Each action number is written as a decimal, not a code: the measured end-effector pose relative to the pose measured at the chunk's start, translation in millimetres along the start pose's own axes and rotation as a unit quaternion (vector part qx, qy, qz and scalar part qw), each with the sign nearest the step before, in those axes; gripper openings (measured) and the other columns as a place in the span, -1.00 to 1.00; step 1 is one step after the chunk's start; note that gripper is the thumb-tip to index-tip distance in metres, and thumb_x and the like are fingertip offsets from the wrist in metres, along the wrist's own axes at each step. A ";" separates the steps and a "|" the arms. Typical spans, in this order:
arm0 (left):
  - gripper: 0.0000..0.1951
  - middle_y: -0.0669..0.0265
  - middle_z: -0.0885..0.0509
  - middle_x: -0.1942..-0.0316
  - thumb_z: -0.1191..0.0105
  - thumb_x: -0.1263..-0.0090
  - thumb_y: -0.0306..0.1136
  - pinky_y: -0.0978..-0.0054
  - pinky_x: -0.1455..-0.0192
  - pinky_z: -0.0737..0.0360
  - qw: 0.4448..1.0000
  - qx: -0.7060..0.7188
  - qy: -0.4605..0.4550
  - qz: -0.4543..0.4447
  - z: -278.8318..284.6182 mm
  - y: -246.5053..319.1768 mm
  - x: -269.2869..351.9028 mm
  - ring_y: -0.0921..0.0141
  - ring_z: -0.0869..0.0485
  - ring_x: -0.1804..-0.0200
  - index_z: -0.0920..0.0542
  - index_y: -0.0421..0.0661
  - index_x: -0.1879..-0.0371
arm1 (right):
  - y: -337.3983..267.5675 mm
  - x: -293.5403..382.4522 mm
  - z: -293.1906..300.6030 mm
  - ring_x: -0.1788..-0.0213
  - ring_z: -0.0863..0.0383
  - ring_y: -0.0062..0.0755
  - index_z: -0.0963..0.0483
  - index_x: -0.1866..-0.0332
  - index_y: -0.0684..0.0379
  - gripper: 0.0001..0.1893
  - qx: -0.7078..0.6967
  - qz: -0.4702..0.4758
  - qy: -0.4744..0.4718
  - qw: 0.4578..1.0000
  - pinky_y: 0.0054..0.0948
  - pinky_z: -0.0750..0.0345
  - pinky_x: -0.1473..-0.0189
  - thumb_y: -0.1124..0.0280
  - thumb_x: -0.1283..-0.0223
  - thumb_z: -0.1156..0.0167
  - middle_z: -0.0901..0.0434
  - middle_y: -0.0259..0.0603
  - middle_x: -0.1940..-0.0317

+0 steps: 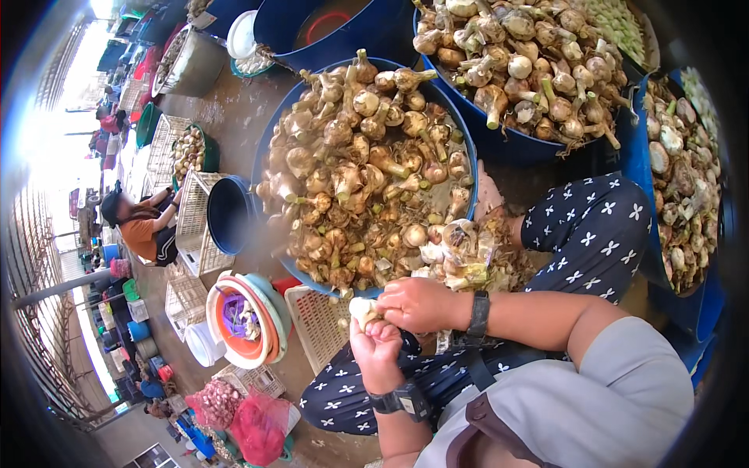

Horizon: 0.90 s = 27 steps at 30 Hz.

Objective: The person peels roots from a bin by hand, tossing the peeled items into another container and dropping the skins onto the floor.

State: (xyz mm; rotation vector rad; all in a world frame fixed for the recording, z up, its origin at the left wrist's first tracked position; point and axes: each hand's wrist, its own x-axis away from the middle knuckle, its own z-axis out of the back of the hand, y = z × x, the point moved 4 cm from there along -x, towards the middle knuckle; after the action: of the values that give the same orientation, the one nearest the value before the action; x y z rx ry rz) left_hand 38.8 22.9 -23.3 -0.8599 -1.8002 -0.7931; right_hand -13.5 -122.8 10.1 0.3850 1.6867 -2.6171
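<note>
A pale, partly peeled garlic bulb [361, 309] is held between my two hands. My left hand [375, 350] cups it from below, with the fingers curled around its lower part. Bent over the bulb's right side, the fingers of my right hand [418, 305] grip it. Just beyond them stands a round blue tub [473, 153] heaped with soiled garlic bulbs [345, 175] on cut stems. Loose garlic skins and trimmings [497, 263] lie at the tub's near right edge, beside my bare foot [488, 190].
More garlic fills a blue tub [521, 137] behind and another container [655, 234] at right. Stacked basins [275, 298], a plastic crate [313, 322] and red mesh bags [260, 424] stand at left. A person [143, 228] sits farther off beside crates.
</note>
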 end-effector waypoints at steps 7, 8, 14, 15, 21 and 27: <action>-0.65 0.56 -0.25 0.83 0.31 -0.43 -0.16 0.65 0.72 -0.17 0.996 -0.071 -0.060 0.007 -7.5 -16.1 10.5 0.62 -0.28 0.78 -0.35 0.02 0.63 | 7.2 3.4 -2.9 0.36 -0.54 -0.13 -0.48 0.45 0.19 -0.77 0.026 -0.025 0.039 0.999 -0.27 -0.49 0.36 0.22 -0.01 -0.08 -0.51 -0.15 0.46; -0.66 0.56 -0.25 0.84 0.32 -0.42 -0.17 0.64 0.73 -0.18 0.995 -0.080 -0.056 0.010 -5.2 -17.3 11.6 0.62 -0.28 0.79 -0.35 0.02 0.64 | 18.2 5.6 -5.1 0.37 -0.54 -0.11 -0.48 0.45 0.20 -0.78 0.008 -0.048 0.015 0.999 -0.26 -0.49 0.37 0.24 0.00 -0.08 -0.52 -0.15 0.46; -0.70 0.54 -0.26 0.83 0.32 -0.39 -0.29 0.65 0.72 -0.18 0.996 -0.037 -0.070 0.042 0.2 -18.0 11.1 0.62 -0.28 0.79 -0.35 0.00 0.63 | 25.6 22.3 9.3 0.29 -0.57 -0.10 -0.51 0.38 0.20 -0.77 -0.029 -0.195 -0.013 0.980 -0.23 -0.51 0.24 0.25 -0.01 -0.06 -0.58 -0.11 0.33; -0.71 0.54 -0.26 0.83 0.31 -0.39 -0.31 0.65 0.72 -0.18 0.997 -0.039 -0.063 0.037 -0.4 -17.6 11.1 0.62 -0.27 0.79 -0.35 -0.01 0.62 | 7.9 17.0 10.0 0.28 -0.57 -0.11 -0.51 0.37 0.21 -0.78 -0.099 -0.129 0.072 0.984 -0.24 -0.51 0.22 0.28 -0.02 -0.07 -0.58 -0.13 0.35; -0.62 0.54 -0.24 0.86 0.28 -0.39 -0.10 0.64 0.70 -0.22 0.997 0.003 -0.073 -0.014 19.2 20.2 7.5 0.62 -0.25 0.79 -0.34 0.01 0.68 | 68.9 26.7 -14.7 0.38 -0.51 -0.25 -0.48 0.49 0.20 -0.87 -0.098 -0.272 0.135 0.948 -0.27 -0.43 0.38 0.41 -0.07 -0.05 -0.52 -0.23 0.45; -0.43 0.36 -0.40 0.60 0.25 -0.27 0.24 0.54 0.53 -0.42 0.970 0.184 0.050 -0.151 40.6 62.8 10.2 0.43 -0.41 0.57 -0.33 -0.15 0.48 | 192.9 20.9 5.0 0.19 -0.43 -0.27 -0.42 0.40 0.26 -0.88 -0.489 -0.658 0.405 0.403 -0.36 -0.41 0.10 0.45 -0.10 0.03 -0.46 -0.14 0.28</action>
State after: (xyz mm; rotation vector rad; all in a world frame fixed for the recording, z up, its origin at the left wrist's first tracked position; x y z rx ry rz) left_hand 68.5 92.1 -18.4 -0.3014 -1.9308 -0.6461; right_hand -8.6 -205.9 -165.2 0.2177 4.7018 -0.1663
